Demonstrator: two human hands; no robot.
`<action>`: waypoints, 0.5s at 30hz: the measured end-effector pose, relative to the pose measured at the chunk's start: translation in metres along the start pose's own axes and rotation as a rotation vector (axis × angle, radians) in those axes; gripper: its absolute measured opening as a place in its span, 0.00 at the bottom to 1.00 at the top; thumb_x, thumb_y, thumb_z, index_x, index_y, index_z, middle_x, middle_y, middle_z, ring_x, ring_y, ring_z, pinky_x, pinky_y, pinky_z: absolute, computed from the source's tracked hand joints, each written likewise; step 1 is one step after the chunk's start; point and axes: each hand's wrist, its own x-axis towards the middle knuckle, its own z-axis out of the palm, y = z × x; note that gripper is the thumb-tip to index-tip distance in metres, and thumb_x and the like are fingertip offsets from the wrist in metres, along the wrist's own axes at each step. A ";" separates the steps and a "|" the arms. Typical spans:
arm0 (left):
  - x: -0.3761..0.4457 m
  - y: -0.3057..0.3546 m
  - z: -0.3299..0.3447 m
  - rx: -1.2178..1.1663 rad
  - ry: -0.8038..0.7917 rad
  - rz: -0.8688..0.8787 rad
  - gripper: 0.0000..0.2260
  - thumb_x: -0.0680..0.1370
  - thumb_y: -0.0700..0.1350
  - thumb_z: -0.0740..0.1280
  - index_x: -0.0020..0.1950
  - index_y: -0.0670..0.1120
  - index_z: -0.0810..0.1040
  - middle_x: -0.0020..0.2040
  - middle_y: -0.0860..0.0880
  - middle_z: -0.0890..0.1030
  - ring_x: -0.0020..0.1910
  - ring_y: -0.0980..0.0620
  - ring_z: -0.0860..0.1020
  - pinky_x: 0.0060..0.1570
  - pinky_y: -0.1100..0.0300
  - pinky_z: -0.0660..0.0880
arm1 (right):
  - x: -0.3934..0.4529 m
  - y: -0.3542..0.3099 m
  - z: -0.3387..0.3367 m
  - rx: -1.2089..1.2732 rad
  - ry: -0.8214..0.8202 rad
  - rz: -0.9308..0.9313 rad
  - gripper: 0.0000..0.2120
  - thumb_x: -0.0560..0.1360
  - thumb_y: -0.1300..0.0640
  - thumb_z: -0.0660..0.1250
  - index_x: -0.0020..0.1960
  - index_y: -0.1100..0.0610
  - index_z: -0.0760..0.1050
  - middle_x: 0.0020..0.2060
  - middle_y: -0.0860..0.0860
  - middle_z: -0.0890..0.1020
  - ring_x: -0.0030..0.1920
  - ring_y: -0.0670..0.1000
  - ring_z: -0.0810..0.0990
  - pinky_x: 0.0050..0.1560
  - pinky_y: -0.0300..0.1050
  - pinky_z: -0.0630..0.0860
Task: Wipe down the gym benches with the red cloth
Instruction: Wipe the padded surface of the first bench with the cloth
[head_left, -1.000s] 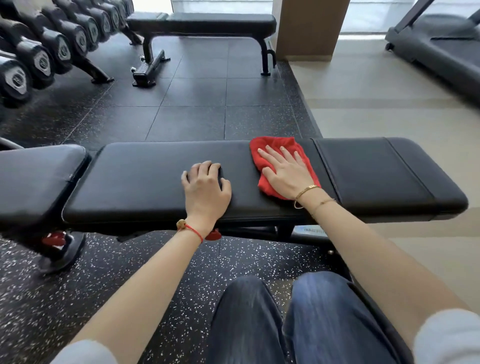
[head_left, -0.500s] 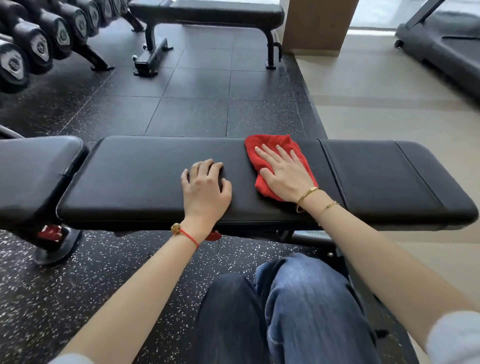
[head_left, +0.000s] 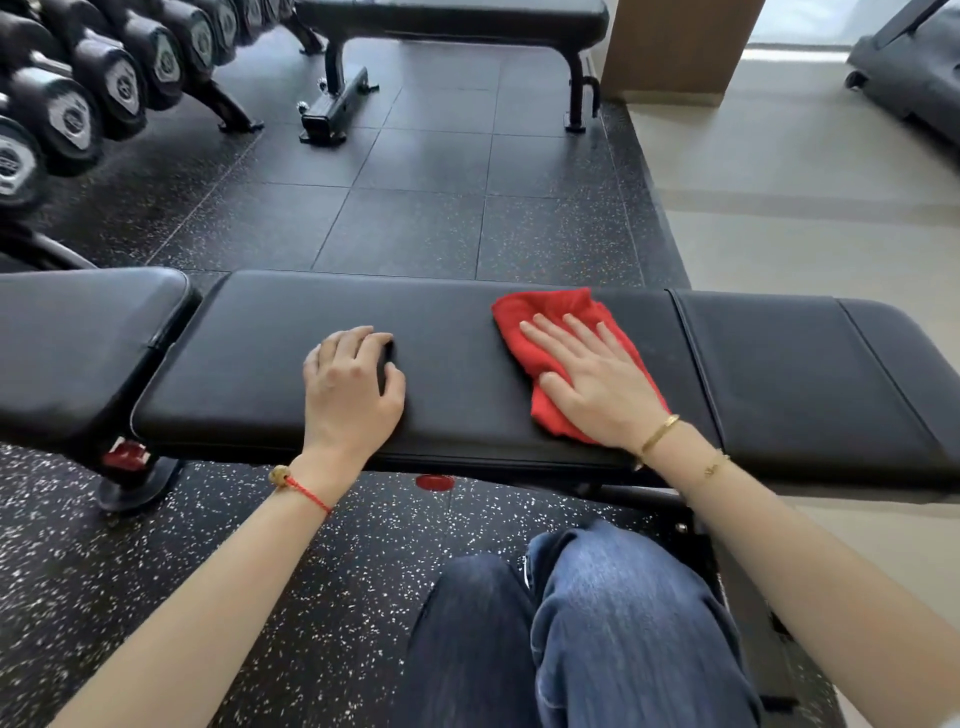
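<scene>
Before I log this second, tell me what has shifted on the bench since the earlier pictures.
The left hand slid to the person's left along the bench pad, widening the gap to the right hand. Nothing was taken hold of or let go. The right hand stays flat on the red cloth, close to the pad's seam and barely shifted. The left hand still holds nothing.
</scene>
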 end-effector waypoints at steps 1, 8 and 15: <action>0.000 -0.001 0.000 0.004 0.001 0.000 0.15 0.75 0.44 0.64 0.61 0.44 0.79 0.62 0.45 0.79 0.65 0.43 0.73 0.67 0.45 0.66 | 0.007 0.008 -0.002 0.001 0.004 0.063 0.27 0.81 0.49 0.55 0.78 0.43 0.53 0.78 0.42 0.55 0.78 0.50 0.51 0.77 0.54 0.44; 0.000 0.001 0.001 -0.012 -0.003 -0.040 0.15 0.76 0.44 0.64 0.62 0.45 0.78 0.64 0.45 0.78 0.67 0.43 0.72 0.69 0.45 0.65 | 0.069 -0.020 0.006 0.048 -0.057 0.087 0.26 0.81 0.48 0.51 0.79 0.44 0.50 0.79 0.43 0.52 0.79 0.53 0.47 0.77 0.55 0.40; -0.002 0.001 0.001 -0.023 -0.012 -0.054 0.15 0.77 0.43 0.65 0.64 0.46 0.77 0.65 0.47 0.77 0.68 0.45 0.71 0.71 0.46 0.64 | 0.023 -0.024 0.004 0.021 -0.086 -0.228 0.28 0.80 0.47 0.52 0.79 0.42 0.50 0.78 0.41 0.54 0.79 0.50 0.48 0.78 0.53 0.42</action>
